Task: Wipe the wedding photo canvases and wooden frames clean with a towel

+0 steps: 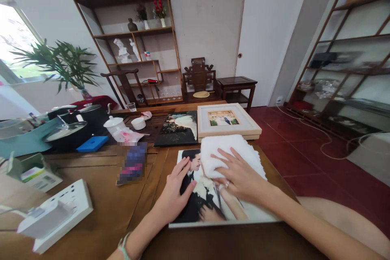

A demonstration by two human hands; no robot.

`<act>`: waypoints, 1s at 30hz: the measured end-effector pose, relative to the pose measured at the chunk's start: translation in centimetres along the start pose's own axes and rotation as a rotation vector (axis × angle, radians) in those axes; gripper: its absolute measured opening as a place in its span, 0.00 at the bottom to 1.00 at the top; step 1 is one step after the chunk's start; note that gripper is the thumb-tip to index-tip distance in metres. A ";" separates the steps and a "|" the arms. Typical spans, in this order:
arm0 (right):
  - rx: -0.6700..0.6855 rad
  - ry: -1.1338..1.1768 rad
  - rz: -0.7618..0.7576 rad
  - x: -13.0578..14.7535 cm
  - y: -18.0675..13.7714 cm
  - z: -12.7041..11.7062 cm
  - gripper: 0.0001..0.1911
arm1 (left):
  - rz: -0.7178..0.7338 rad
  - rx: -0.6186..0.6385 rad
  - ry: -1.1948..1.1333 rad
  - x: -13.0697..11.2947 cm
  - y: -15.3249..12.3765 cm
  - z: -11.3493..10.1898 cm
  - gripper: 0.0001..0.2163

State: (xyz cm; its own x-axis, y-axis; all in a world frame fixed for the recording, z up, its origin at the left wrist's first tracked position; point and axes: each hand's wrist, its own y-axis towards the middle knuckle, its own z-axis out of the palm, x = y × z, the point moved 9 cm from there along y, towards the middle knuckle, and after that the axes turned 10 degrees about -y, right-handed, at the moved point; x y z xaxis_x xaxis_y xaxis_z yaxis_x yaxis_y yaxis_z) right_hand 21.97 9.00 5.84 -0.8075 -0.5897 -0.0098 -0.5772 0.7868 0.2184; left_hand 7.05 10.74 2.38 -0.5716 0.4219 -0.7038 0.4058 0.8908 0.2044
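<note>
A large photo print [201,199] lies flat on the wooden table [122,211] near its front edge. My left hand [176,189] rests flat on the print's left side, fingers stretched out. My right hand [237,174] lies with spread fingers on a folded white towel [231,152] that sits on the print's upper right part. A ring shows on one finger of my right hand. Neither hand grips anything.
Behind the print lie a dark photo canvas [178,128] and a white framed picture [227,120]. To the left are a white power strip [57,211], a blurred card [132,162], a blue box [93,143], pots, cups and a tea tray. Red tiled floor lies to the right.
</note>
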 end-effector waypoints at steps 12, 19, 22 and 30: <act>-0.179 -0.047 -0.301 8.2 -6.7 -0.8 0.17 | 0.003 -0.009 -0.037 0.8 0.2 0.1 0.21; 0.034 0.140 -0.039 1.3 0.7 -0.6 0.14 | 0.002 0.025 -0.021 0.4 0.0 0.2 0.21; 0.024 0.119 -0.001 -0.2 2.9 0.2 0.14 | -0.002 0.027 -0.019 0.3 0.0 0.2 0.21; 0.067 0.093 -0.029 3.1 0.5 -0.1 0.14 | 0.018 -0.012 -0.045 0.3 0.0 0.0 0.20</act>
State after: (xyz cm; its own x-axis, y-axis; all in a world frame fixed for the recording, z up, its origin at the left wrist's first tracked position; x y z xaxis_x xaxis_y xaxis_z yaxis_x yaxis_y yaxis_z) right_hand 19.20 7.50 6.04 -0.7776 -0.6240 0.0765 -0.6091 0.7780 0.1540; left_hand 6.87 10.88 2.16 -0.5311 0.4304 -0.7299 0.4074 0.8850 0.2255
